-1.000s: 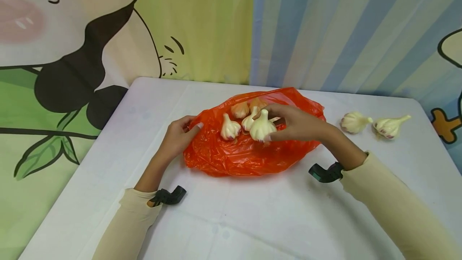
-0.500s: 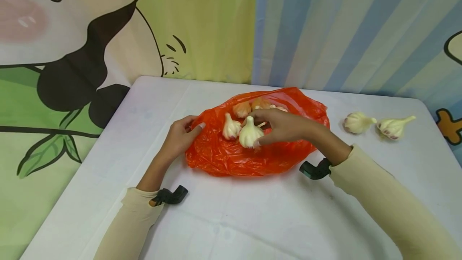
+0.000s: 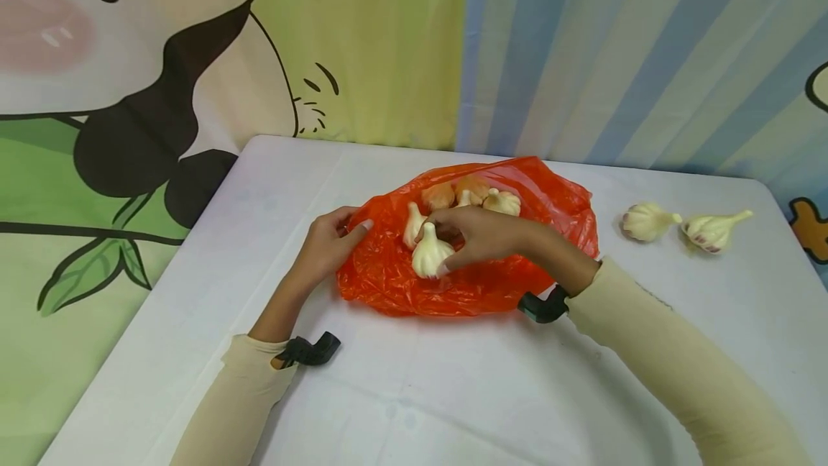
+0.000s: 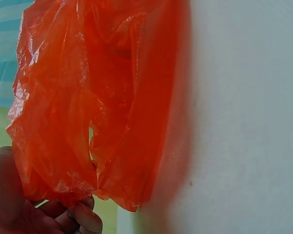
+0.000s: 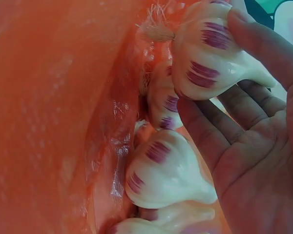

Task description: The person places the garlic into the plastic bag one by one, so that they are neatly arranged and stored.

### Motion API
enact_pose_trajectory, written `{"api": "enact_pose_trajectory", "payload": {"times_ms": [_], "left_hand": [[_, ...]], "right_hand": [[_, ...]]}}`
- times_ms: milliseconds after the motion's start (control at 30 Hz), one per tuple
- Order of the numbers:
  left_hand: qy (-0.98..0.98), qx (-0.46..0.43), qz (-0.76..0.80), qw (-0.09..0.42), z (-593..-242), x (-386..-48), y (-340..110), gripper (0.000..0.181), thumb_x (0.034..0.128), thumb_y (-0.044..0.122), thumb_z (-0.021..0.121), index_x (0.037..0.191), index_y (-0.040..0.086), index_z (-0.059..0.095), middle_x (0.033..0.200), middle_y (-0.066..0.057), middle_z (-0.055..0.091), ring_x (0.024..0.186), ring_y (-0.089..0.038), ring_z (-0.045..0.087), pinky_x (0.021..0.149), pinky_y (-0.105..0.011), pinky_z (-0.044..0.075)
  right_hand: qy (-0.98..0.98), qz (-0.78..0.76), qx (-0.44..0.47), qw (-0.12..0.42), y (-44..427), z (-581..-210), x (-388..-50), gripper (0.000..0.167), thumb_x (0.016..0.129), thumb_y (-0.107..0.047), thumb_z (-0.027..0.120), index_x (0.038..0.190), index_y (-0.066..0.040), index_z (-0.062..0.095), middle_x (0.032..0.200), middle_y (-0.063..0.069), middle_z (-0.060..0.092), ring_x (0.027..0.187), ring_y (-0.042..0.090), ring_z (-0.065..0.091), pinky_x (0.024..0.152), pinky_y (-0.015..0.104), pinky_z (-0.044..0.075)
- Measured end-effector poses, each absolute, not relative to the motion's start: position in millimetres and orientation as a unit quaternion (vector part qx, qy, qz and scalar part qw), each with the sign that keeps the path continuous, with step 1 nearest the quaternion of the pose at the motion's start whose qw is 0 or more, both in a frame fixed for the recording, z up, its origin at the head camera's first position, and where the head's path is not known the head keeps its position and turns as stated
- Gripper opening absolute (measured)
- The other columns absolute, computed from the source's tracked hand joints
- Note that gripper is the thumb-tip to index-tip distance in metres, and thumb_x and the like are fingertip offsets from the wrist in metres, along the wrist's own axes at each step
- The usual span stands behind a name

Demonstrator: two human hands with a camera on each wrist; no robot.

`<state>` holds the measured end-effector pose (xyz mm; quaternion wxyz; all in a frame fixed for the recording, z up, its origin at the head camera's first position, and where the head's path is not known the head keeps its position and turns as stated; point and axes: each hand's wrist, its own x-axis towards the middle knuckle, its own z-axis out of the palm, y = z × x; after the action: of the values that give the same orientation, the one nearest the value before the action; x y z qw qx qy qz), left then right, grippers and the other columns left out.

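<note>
A red plastic bag lies on the table with its mouth spread. My left hand pinches the bag's left edge between thumb and fingers, as the left wrist view also shows. Over the bag's opening, my right hand holds a garlic bulb by thumb and fingertips, stem upward. In the right wrist view that held bulb has purple streaks and a tuft of roots. Behind it a garlic bulb sits inside the bag, and another garlic bulb lies farther right among several more, some seen through the film.
Two garlic bulbs lie outside the bag on the right: a rounder bulb and a long-stemmed bulb. The white table ends at the back against a printed curtain.
My right hand has moved left and slightly nearer with the garlic bulb, uncovering another bulb behind it. My left hand keeps its grip on the bag. The view has shifted a little.
</note>
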<state>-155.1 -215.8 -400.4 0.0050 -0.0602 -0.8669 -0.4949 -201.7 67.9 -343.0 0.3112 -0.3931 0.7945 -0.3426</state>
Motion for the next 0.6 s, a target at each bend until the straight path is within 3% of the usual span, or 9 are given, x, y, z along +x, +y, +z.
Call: {"api": "enact_pose_trajectory", "payload": {"times_ms": [200,400,600], "left_hand": [[-0.868,-0.06,-0.492,0.002,-400.0,-155.5,-215.0,0.034,0.096,0.028,0.063,0.121,0.006,0.065,0.107,-0.007,0.066,0.085,-0.023,0.056,0.074,-0.034,0.05],[-0.867,-0.058,-0.495,0.0,-400.8,-155.6,-214.7,0.034,0.096,0.028,0.062,0.122,0.006,0.065,0.106,-0.006,0.066,0.083,-0.023,0.055,0.072,-0.035,0.05],[-0.867,-0.057,-0.495,0.001,-401.8,-155.3,-214.6,0.033,0.096,0.027,0.062,0.122,0.006,0.065,0.105,-0.006,0.066,0.083,-0.023,0.056,0.071,-0.035,0.05]], "right_hand": [[0.79,-0.326,-0.409,0.32,63.4,-346.3,-201.4,0.052,0.081,-0.024,0.08,0.124,-0.012,0.054,0.118,0.0,0.057,0.112,0.017,0.054,0.097,0.036,0.045],[0.765,-0.359,-0.395,0.361,61.9,-349.0,-200.6,0.054,0.082,-0.018,0.08,0.127,-0.003,0.054,0.129,0.008,0.057,0.123,0.021,0.051,0.103,0.039,0.04],[0.762,-0.372,-0.394,0.355,64.3,-351.9,-199.3,0.049,0.083,-0.013,0.078,0.125,0.0,0.056,0.125,0.009,0.06,0.122,0.021,0.054,0.103,0.04,0.041]]}}
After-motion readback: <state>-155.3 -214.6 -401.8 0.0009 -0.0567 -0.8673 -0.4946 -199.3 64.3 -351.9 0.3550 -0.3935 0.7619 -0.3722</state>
